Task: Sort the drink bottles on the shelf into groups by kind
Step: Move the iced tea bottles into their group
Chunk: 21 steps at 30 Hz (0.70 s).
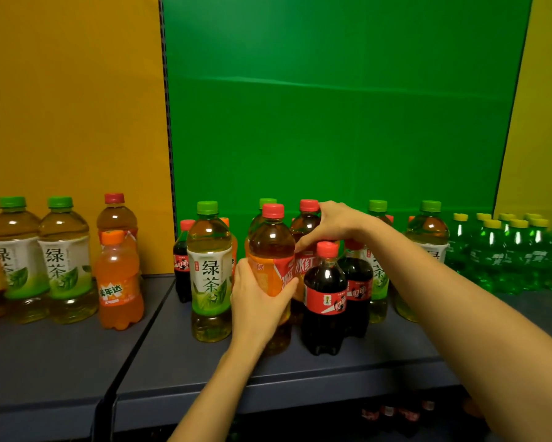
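On the grey shelf (396, 346) my left hand (258, 301) grips the label of a red-capped iced tea bottle (271, 237) at the front centre. Just behind it, my right hand (328, 224) holds the shoulder of a second iced tea bottle (306, 218). Two dark cola bottles (324, 298) stand right of these, under my right wrist. A green tea bottle (209, 272) stands left of my left hand. Other green tea bottles (427, 231) and a small cola bottle (182, 263) stand further back, partly hidden.
The left shelf section holds two green tea bottles (64, 260), an orange soda bottle (118, 282) and an iced tea bottle (116, 215). Several green soda bottles (507, 250) crowd the far right. A dark seam (134, 339) divides the shelf sections. More bottles (396, 413) show on the shelf below.
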### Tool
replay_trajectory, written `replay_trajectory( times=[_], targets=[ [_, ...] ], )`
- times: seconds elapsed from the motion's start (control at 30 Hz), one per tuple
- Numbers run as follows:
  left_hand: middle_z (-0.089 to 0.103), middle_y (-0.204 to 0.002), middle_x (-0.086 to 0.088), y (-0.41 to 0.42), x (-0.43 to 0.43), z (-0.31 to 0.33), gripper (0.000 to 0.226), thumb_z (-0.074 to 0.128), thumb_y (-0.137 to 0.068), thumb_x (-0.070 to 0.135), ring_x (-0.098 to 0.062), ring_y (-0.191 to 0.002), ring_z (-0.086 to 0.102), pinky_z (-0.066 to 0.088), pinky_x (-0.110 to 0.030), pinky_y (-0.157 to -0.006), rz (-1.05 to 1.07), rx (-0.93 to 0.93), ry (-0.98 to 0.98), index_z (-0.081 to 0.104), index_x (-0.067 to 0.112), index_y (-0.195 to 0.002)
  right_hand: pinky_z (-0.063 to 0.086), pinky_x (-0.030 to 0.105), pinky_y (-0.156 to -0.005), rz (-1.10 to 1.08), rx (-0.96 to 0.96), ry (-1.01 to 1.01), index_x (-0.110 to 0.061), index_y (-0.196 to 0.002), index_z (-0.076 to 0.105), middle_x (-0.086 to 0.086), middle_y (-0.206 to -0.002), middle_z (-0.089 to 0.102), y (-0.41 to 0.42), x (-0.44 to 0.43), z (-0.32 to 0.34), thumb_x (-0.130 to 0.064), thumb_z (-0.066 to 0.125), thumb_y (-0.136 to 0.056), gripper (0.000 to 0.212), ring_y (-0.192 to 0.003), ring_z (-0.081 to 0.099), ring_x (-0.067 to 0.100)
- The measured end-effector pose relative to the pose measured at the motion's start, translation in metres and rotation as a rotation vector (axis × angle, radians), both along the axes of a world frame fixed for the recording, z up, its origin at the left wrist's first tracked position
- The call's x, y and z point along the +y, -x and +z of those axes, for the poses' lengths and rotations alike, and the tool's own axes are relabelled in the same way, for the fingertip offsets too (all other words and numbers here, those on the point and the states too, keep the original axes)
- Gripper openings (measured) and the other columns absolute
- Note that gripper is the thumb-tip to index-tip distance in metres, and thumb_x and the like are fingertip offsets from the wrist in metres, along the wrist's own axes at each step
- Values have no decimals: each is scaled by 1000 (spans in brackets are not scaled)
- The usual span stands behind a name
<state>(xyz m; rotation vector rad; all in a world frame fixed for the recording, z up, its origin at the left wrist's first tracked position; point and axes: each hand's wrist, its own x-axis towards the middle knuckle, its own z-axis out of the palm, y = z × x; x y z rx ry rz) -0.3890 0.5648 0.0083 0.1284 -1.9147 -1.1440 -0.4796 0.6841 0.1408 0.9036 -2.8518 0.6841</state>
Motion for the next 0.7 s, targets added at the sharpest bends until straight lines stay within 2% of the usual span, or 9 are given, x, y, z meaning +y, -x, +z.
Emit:
replay_trajectory(
  times=[0.07,0.13,0.27,0.4,0.53,0.6,0.7],
  targets=[
    [55,-110,-3,0,-2,2,57,79,-67,32,-17,-101,55,44,-26,-81,-16,15,-1,41,20,-108,51,42,-91,-11,23,75,-17,-104,62,6,-104,67,-2,2,-2,-45,85,-50,65,-96,61,25],
    [54,-111,-2,-1,-5,9,58,79,-67,33,-18,-104,55,47,-31,-85,-25,37,4,39,23,-108,50,41,-92,2,44,150,-19,-102,62,5,-104,68,-4,5,2,-43,86,-50,62,-98,62,24],
    [56,-109,1,-9,-10,33,61,77,-61,47,-17,-103,56,50,-39,-89,-49,83,21,40,28,-106,47,40,-97,-45,132,287,-26,-116,57,6,-115,64,-8,13,23,-45,85,-51,73,-107,59,26],
    [58,-104,1,-32,-13,66,55,81,-65,34,-15,-97,58,51,-30,-84,-54,164,27,44,25,-104,46,42,-98,-95,279,472,-30,-123,53,6,-121,63,-21,15,45,-50,83,-52,80,-113,57,27],
    [62,-93,8,-64,-30,92,57,76,-49,52,-10,-88,61,52,-27,-77,-20,230,51,50,30,-94,48,44,-95,-1,382,740,-30,-111,59,1,-112,68,-44,12,64,-47,81,-50,67,-108,61,23],
    [63,-91,10,-81,-42,99,59,78,-49,51,-7,-87,62,53,-26,-76,9,231,65,53,26,-97,49,43,-93,60,416,849,-30,-107,60,-2,-105,69,-58,7,72,-47,78,-48,65,-102,63,19],
    [66,-99,2,-104,-62,100,56,83,-58,36,-13,-92,63,55,-32,-81,61,227,60,57,19,-105,51,39,-92,167,432,945,-29,-103,58,-6,-99,68,-82,-6,83,-48,75,-45,63,-96,64,13]
  ],
)
